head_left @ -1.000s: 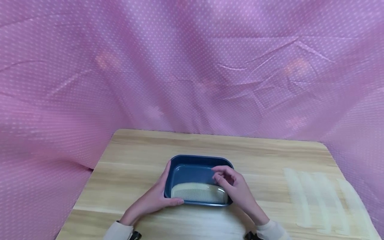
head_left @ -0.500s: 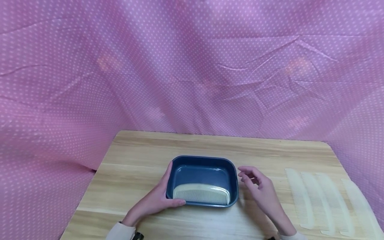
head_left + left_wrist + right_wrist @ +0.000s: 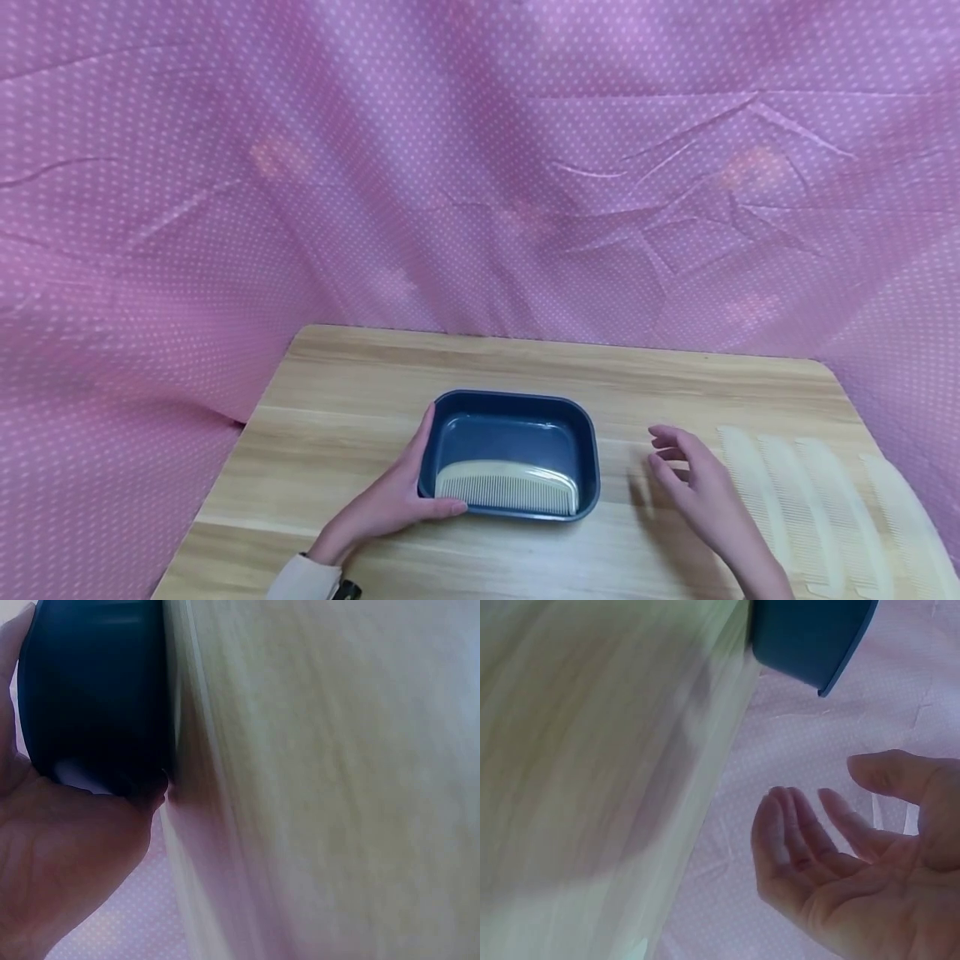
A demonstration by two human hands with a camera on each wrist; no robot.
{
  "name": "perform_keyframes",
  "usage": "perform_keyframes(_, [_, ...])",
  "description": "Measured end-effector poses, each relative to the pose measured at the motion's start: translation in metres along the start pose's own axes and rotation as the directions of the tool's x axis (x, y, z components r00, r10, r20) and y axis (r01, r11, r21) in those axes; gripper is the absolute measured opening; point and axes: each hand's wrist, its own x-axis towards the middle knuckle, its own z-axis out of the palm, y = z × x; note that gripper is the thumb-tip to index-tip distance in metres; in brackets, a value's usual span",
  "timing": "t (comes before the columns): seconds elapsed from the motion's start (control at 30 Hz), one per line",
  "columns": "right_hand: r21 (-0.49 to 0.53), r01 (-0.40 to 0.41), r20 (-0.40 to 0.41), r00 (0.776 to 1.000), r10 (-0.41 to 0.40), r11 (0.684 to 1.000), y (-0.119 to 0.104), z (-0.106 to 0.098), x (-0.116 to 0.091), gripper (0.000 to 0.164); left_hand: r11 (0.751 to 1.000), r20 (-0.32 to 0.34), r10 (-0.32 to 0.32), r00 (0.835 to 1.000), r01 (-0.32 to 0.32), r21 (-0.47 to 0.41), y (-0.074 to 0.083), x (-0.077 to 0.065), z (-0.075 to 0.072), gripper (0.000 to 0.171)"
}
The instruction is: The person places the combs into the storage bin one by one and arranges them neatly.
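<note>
A dark blue deep tray (image 3: 517,407) sits on the table, with one pale cream comb (image 3: 507,483) lying along its front side, teeth toward the front rim. My left hand (image 3: 392,497) grips the tray's left front corner, thumb along the front wall and fingers up the left side. The left wrist view shows the palm close against the tray wall (image 3: 97,690). To the right of the tray, over the table, my right hand (image 3: 699,483) holds nothing, its fingers loosely bent. In the right wrist view, thumb and fingers stand apart, away from the tray (image 3: 806,641).
Several more cream combs (image 3: 816,508) lie side by side at the table's right, just beyond my right hand. The wooden table (image 3: 352,375) has rounded back corners. Pink dotted cloth (image 3: 480,183) hangs behind it and at both sides.
My right hand has moved rightward from above the tray, past its right rim, to near the loose combs. The left hand keeps its grip, and the comb stays in the tray.
</note>
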Motion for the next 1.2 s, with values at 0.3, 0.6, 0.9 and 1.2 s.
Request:
perform_keyframes(0.3, [-0.182,-0.206,0.097,0.969,0.226,0.962,0.010,-0.024,-0.009,0.053,0.999,-0.013,0.034,0.999,-0.034,0.002,-0.002,0.002,0.004,0.139])
perform_keyframes(0.6, [-0.311,-0.215,0.037,0.971,0.238,0.926,0.027,-0.034,-0.018,0.062,1.000,-0.019,0.023,1.000,-0.023,-0.015,-0.002,0.001,0.002,0.139])
perform_keyframes(0.9, [-0.393,-0.289,0.134,0.921,0.365,0.873,0.039,-0.055,-0.021,0.071,1.000,-0.011,0.011,1.000,-0.011,-0.007,-0.002,0.000,0.001,0.141])
perform_keyframes(1.2, [-0.365,-0.304,0.170,0.908,0.384,0.880,0.056,-0.063,-0.024,0.070,1.000,-0.010,0.004,1.000,-0.004,-0.003,0.000,0.000,0.002,0.140])
